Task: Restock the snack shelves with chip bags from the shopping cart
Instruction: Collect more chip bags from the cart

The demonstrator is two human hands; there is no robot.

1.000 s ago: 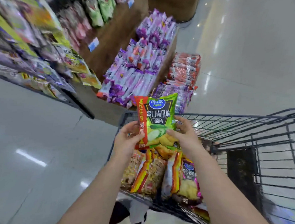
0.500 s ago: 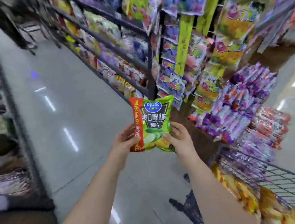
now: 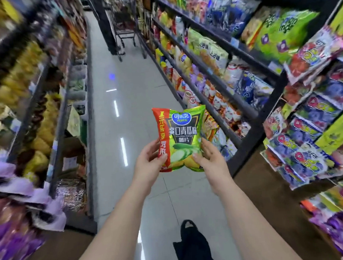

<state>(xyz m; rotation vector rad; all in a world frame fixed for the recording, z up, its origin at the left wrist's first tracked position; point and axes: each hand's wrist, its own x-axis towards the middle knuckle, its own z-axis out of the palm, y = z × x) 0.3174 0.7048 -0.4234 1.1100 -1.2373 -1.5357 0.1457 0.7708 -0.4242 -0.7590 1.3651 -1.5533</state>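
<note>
Down the middle of a snack aisle, from the head camera, a green chip bag [image 3: 181, 137] with a red band along its left edge is held upright above the pale floor [image 3: 111, 132], printed face toward the camera. Both bare hands have it by the lower corners: the left grip [image 3: 148, 162] pinches the red band, thumb in front and fingers behind, and the right grip [image 3: 211, 159] clasps the bottom right corner the same way. The bag touches no shelf; the snack shelves [image 3: 250, 56] run along the right, packed with rows of bags, near the bag but apart from it. Blurred shelving [image 3: 55, 135] lines the left side, and hanging packs [image 3: 308, 143] crowd the near right. A cart [image 3: 126, 27] stands far down the aisle (whether it is the stock cart I cannot tell).

The step in hand, as I read it, is carrying this bag to its slot. To do it well, find the matching green facing first; green bags [image 3: 286, 26] of a similar shade sit high on the right, though their print is too blurred to confirm. Hold lightly at the seams so the air cushion spares the chips, turn toward the shelf, then slide the bag in upright, label outward, beside its own kind without toppling neighbours.
</note>
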